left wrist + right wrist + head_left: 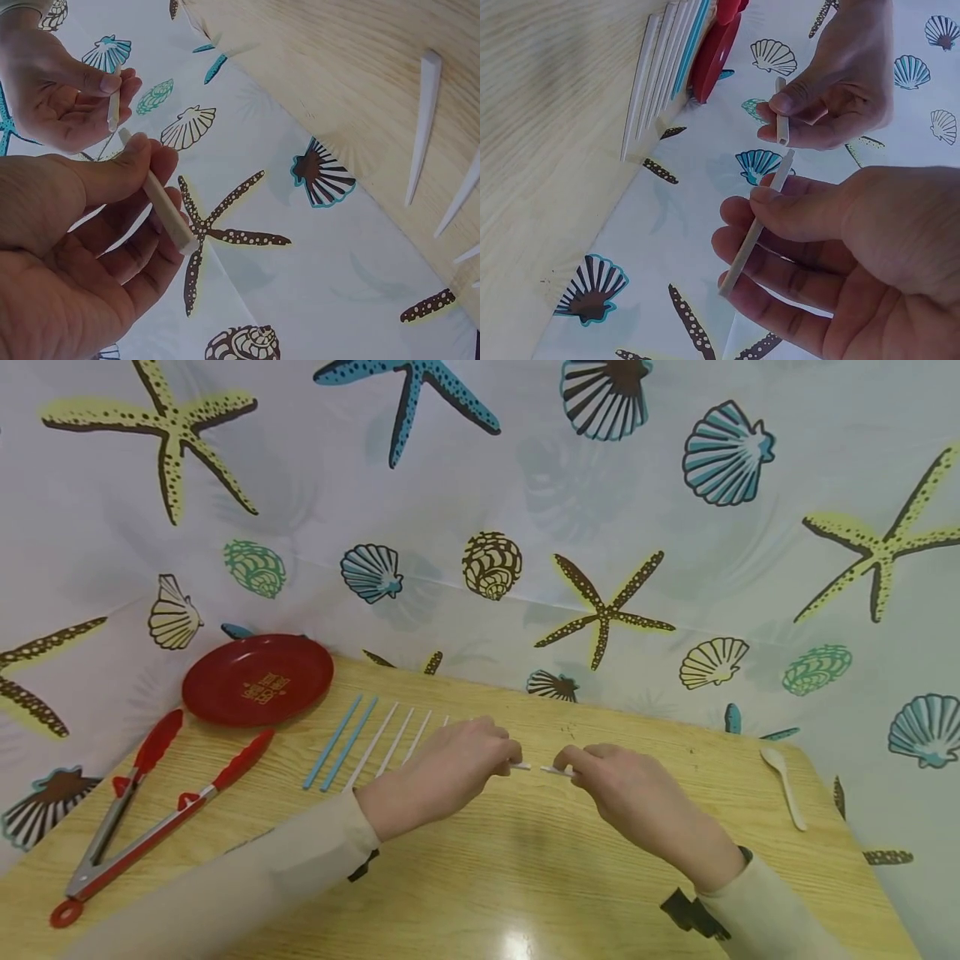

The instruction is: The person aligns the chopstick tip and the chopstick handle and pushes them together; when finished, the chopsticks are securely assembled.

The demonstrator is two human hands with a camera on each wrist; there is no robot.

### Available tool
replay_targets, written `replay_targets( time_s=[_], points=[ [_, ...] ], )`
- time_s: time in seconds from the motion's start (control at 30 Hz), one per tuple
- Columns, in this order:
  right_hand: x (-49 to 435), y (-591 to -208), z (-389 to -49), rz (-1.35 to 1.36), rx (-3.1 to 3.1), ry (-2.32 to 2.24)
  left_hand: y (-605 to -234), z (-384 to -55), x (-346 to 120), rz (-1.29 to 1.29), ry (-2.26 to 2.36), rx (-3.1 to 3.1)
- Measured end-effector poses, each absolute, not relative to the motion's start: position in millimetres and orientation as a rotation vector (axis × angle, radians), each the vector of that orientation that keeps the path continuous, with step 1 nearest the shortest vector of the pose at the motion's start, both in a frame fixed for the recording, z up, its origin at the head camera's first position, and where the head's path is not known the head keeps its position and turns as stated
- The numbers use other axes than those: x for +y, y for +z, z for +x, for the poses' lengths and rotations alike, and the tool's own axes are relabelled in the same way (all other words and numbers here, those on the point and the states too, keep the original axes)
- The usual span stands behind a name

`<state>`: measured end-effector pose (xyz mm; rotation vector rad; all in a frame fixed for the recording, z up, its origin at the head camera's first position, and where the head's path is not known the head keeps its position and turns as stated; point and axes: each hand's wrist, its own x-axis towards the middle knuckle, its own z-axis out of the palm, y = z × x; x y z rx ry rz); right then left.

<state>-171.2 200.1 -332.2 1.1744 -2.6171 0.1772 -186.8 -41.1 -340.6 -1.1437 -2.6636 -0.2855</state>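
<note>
Both hands are raised near the middle of the table, facing each other. My left hand pinches a short white chopstick piece between thumb and fingers. Another slim white chopstick piece is held the same way by my right hand. The inner ends of the two pieces point at each other with a small gap between them. In the right wrist view, the left piece's end looks hollow and the right piece's end narrows. Several white chopsticks lie side by side on the table behind the left hand, partly hidden by it.
Two blue chopsticks lie left of the white ones. A red plate is at the back left, with spread red-tipped tongs in front. At the far right lies a white spoon. A patterned cloth hangs behind the table.
</note>
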Motion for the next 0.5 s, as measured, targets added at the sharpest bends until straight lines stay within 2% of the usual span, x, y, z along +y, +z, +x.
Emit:
replay_targets(
  time_s=[0.5],
  points=[
    [198.3,-331.5,-177.1,1.147,-2.574,0.196,-337.1,-191.8,-37.0,-1.126,-0.331,-2.618]
  ],
)
